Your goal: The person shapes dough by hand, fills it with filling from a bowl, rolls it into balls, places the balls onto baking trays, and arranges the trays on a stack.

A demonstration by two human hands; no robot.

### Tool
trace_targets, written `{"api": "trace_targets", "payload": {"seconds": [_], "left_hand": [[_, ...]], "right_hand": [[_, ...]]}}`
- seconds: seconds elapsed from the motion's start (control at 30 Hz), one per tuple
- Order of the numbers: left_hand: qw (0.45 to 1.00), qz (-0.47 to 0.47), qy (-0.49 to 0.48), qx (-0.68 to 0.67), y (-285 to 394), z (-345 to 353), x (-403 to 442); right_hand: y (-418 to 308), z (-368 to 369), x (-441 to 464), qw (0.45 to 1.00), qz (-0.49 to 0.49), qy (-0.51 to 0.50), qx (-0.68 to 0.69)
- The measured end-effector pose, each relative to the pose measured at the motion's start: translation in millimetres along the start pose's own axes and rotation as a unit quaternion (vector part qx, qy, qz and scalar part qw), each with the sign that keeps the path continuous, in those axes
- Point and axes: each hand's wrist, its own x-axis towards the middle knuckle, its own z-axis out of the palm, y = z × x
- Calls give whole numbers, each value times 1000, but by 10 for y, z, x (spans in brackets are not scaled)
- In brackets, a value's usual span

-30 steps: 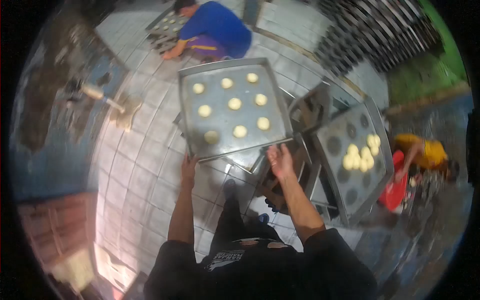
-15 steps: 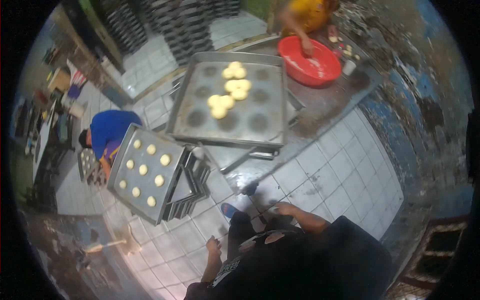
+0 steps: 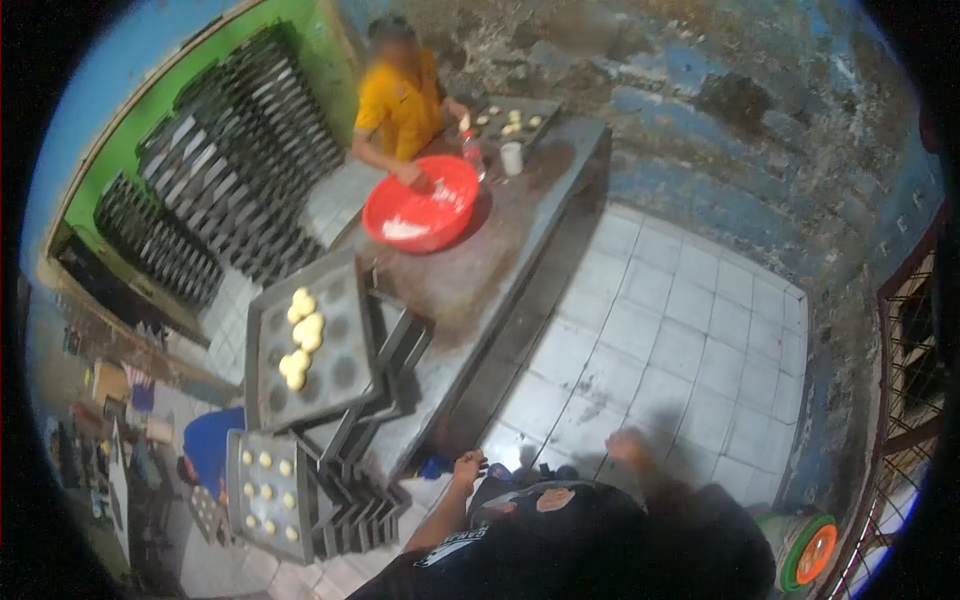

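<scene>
My left hand is low in front of my body with its fingers curled; whether anything small is in it is too small to tell. My right hand is blurred over the white floor tiles. To the left, a metal tray with clusters of pale dough balls rests on a stack of trays. Below it, another tray holds several separate dough balls, also on top of a stack. Neither hand touches a tray.
A person in yellow reaches into a red basin on the dark worktop. A bottle and white cup stand nearby. Stacked trays line the back. Someone in blue crouches at the left.
The view has swung right, towards the basin and tiled floor. The tray of separate dough balls, between my hands in the first frame, now sits on a stack at the left, away from my hands.
</scene>
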Motion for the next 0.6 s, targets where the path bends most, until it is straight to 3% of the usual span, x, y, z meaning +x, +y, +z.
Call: {"api": "trace_targets", "payload": {"seconds": [0.07, 0.1, 0.13, 0.23, 0.3, 0.43, 0.5, 0.6], "left_hand": [[996, 22, -77, 26, 187, 445, 196], [991, 45, -119, 44, 251, 627, 315], [971, 65, -161, 165, 362, 739, 442], [959, 39, -192, 204, 610, 1035, 810], [974, -10, -185, 131, 700, 1151, 1080], [975, -60, -167, 135, 781, 1271, 1858], [969, -78, -114, 205, 1433, 1519, 1765], [915, -89, -192, 345, 1972, 1755, 2436]], "right_hand": [[518, 112, -187, 963, -179, -195, -47], [513, 16, -285, 964, -145, -220, -33], [525, -131, -306, 972, -97, -213, -10], [681, -524, -149, 979, 27, -187, 74], [756, -846, 61, 975, 82, -168, 118], [977, -1339, 457, 970, 136, -125, 158], [1119, -1608, 652, 971, 147, -108, 157], [1326, -1964, 817, 976, 148, -86, 135]]}}
